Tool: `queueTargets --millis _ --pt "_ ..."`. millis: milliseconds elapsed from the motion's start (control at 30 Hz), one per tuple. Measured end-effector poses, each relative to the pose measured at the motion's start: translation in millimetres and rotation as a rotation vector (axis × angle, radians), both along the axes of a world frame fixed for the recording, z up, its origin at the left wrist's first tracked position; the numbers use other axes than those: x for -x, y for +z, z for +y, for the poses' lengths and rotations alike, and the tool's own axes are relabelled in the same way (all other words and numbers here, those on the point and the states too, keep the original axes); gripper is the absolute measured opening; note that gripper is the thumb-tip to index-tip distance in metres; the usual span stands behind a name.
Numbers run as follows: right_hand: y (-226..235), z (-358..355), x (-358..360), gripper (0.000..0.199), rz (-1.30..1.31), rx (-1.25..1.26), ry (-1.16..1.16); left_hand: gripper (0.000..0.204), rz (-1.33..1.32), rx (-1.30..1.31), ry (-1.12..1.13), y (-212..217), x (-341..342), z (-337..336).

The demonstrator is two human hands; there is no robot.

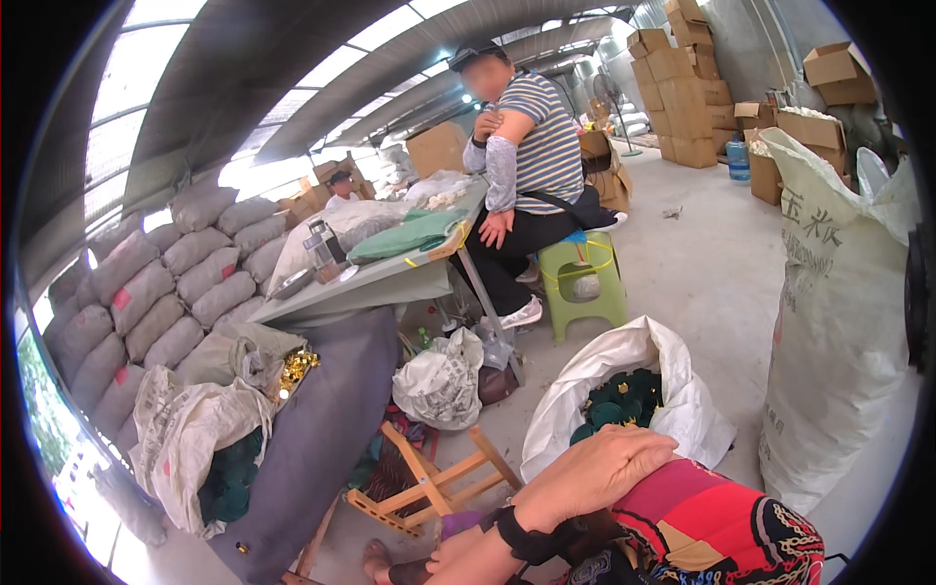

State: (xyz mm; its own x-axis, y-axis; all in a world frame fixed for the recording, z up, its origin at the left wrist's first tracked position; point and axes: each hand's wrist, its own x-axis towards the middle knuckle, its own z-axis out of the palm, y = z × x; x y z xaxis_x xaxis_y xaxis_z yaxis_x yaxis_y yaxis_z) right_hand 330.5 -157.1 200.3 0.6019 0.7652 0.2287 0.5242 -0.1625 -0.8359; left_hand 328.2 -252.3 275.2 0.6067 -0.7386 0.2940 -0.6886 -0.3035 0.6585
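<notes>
My left hand [597, 470], a black band on its wrist, lies palm down on red patterned cloth [673, 512]; its fingers drape over the cloth and hold nothing. Beside that forearm, at the lower edge, a patch of skin [448, 554] shows; whether it is my right hand I cannot make out. Just beyond my left hand stands an open white woven sack [682, 380] with dark green pieces [624, 398] inside, a few gold bits among them.
A wooden folding stool [429, 485] lies ahead-left. Further left, a sack [180, 444] spills green and gold pieces over a dark cloth [322, 429]. A person in a striped shirt [541, 132] sits on a green stool [583, 288] by a table [390, 271]. A tall sack [824, 341] stands right.
</notes>
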Motion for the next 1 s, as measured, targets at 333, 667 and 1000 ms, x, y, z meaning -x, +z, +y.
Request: queueTargets --millis 333,667,1000 --pt "8 -12 11 0.027 0.091 0.054 0.001 0.052 -0.050 0.125 0.137 2 -1 -9" --pt "54 -28 -12 0.025 0.057 0.081 -0.041 0.050 0.042 -0.159 0.015 14 8 -8" --pt "82 -53 -36 0.024 0.097 0.112 -0.101 0.047 0.030 -0.130 0.009 9 7 -8"
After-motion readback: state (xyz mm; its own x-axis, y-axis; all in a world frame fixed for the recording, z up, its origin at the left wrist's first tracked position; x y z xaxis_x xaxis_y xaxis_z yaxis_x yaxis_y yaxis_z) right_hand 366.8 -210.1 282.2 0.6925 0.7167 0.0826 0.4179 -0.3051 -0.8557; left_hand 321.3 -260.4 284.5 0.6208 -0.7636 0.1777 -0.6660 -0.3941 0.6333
